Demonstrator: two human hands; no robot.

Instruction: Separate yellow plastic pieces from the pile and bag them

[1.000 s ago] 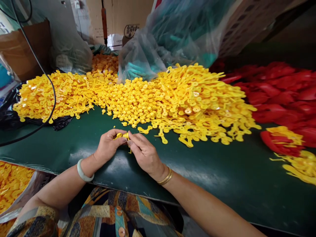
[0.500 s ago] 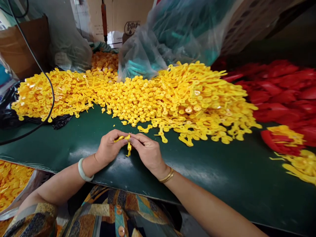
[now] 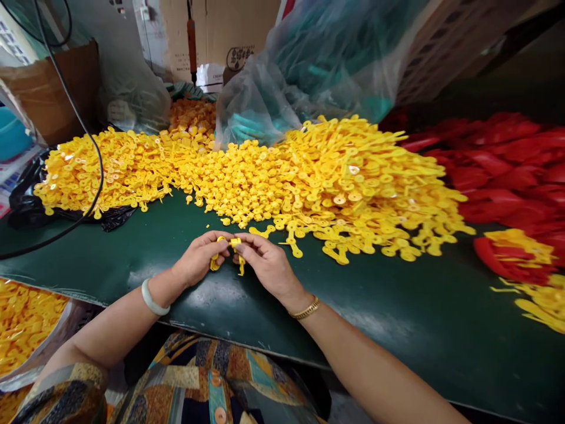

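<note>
Both hands meet over the near part of the green tabletop (image 3: 282,318), fingers pinched. Between the thumb and fingers of my left hand (image 3: 198,257) is a small yellow plastic part (image 3: 215,261) that hangs below the fingertips. My right hand (image 3: 270,268) pinches another yellow plastic part (image 3: 241,266), its thin end pointing down. The fingertips of the two hands are close together, and fingers cover much of both parts. Just beyond them lies a heap of small yellow plastic pieces (image 3: 247,182).
Flat yellow arm-shaped pieces (image 3: 353,188) pile up at the right, more yellow pieces (image 3: 106,171) at the left. Red parts (image 3: 507,171) fill the far right. A black cable (image 3: 100,176) loops over the left side. Plastic bags (image 3: 304,76) stand behind. A yellow-filled sack (image 3: 26,330) is lower left.
The two yellow parts, close together at the fingertips before, now show slightly apart, one in each hand. The left one now hangs downward. The whole view has shifted a little.
</note>
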